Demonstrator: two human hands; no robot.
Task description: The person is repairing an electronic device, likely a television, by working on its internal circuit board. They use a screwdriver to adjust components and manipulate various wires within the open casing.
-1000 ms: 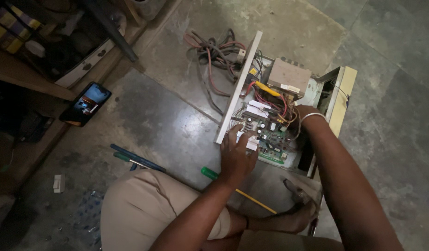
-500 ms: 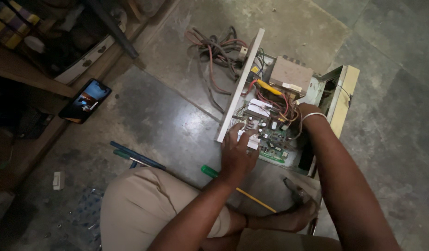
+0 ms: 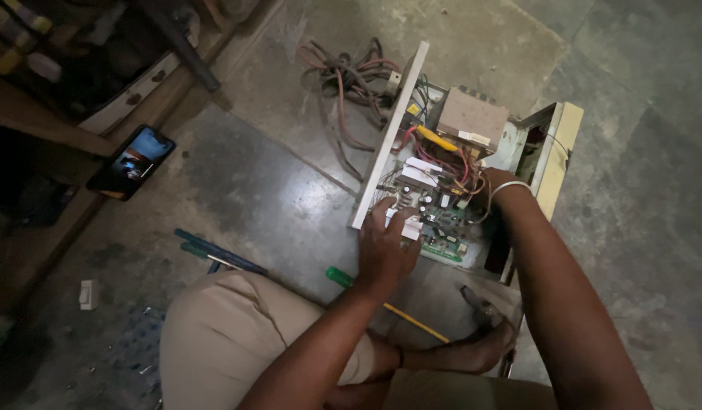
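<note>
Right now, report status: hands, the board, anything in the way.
Left hand flat on circuit board. Right hand deep among wires, grip hidden. Green-handled screwdriver on floor beside knee.

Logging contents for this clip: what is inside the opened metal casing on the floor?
Inside the casing: a green circuit board, red and yellow wires and a boxy transformer. The left hand covers the board's near corner; the right hand reaches in, fingers hidden.

A phone is lying on the floor well left of the open device case, its rectangular screen glowing blue and orange. A pale label strip is showing on the transformer inside the case.
</note>
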